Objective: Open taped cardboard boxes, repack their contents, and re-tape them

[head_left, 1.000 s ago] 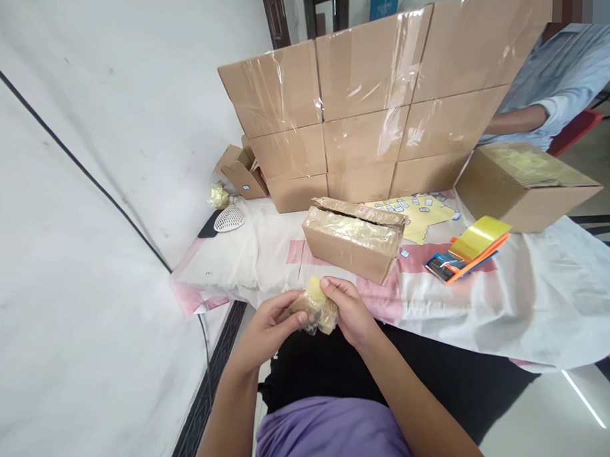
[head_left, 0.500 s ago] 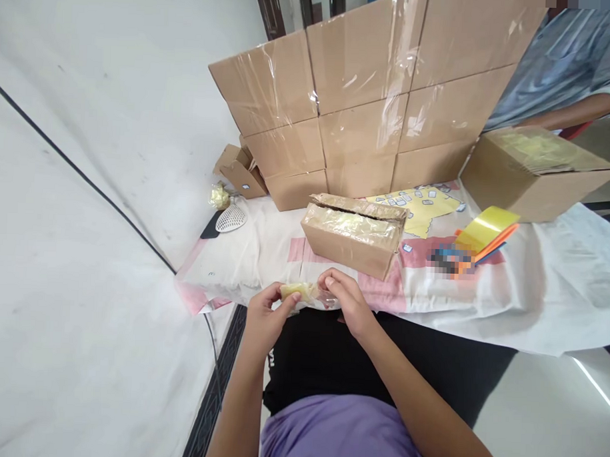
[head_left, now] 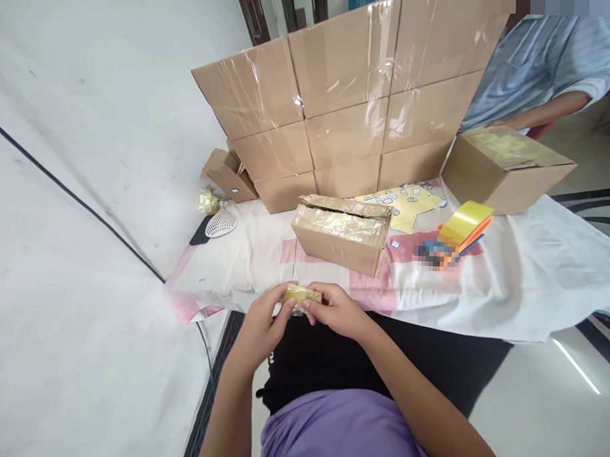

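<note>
Both of my hands pinch a crumpled wad of yellowish clear tape just in front of the table's near edge. My left hand grips its left end, and my right hand grips its right end, fingers curled. Right behind them on the cloth-covered table lies a small cardboard box with wrinkled tape across its top.
A wall of taped cardboard boxes stands at the back of the table. A tape dispenser with a yellow roll lies to the right, near another box. A person in a blue shirt stands behind it. A white mesh object and an open small carton sit at far left.
The tape wad has been squeezed flatter and narrower between my hands. My view has shifted a little, so the table's things sit further left.
</note>
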Demonstrator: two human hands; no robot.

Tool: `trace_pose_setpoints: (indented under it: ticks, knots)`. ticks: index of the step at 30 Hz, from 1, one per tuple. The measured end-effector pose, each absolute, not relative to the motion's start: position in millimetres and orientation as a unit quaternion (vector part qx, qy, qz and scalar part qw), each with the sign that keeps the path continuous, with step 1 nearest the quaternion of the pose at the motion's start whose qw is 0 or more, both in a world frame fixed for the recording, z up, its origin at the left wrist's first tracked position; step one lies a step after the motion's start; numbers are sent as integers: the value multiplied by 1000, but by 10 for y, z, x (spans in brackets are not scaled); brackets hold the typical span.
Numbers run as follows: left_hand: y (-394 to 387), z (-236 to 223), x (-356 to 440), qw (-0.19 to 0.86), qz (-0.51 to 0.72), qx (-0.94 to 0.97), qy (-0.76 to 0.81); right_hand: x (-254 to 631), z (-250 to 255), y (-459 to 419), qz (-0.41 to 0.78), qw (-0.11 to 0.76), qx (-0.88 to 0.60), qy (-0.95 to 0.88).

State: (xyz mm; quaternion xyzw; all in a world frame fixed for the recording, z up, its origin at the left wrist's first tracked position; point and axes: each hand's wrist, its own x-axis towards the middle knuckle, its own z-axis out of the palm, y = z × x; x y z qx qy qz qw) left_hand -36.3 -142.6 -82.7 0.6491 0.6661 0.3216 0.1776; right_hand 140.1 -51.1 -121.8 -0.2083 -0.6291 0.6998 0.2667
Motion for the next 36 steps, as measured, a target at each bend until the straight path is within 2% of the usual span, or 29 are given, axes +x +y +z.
trace_pose_setpoints:
  ticks: [4,9,11,18,20,24,26,30,34,36]
  knots:
    - [-1405,-733,-522,166,250,749,591,1453,-1217,-503,798,239,-160,-530]
    - [-1349,-590,-618,44,219,829,512,1463,-1149,-554,860,227,-138,-436]
    - [-1340,-564,-625,27,222,836,501,1459,-1141,-575,863,219,-127,-437]
    - [-1292,-681,-568,189,289,805,482,1475,-1212,-598,839,261,-148,-454]
    - [-1275,-703,-563,199,299,793,492,1487,-1216,-595,835,264,-152,-459]
    - [-1254,-708,-587,95,272,826,484,1508,-1186,-570,859,191,-125,-458]
    - [-1252,-707,-589,58,269,825,493,1506,-1177,-548,832,178,-136,-508]
    - [-1249,-699,-548,156,294,751,570,1484,-1177,-502,737,277,-181,-590]
    - [-1223,-718,-543,262,287,705,594,1456,-1140,-504,661,285,-224,-657]
    - [-1208,-758,-568,312,322,671,591,1430,-1125,-516,623,299,-270,-671]
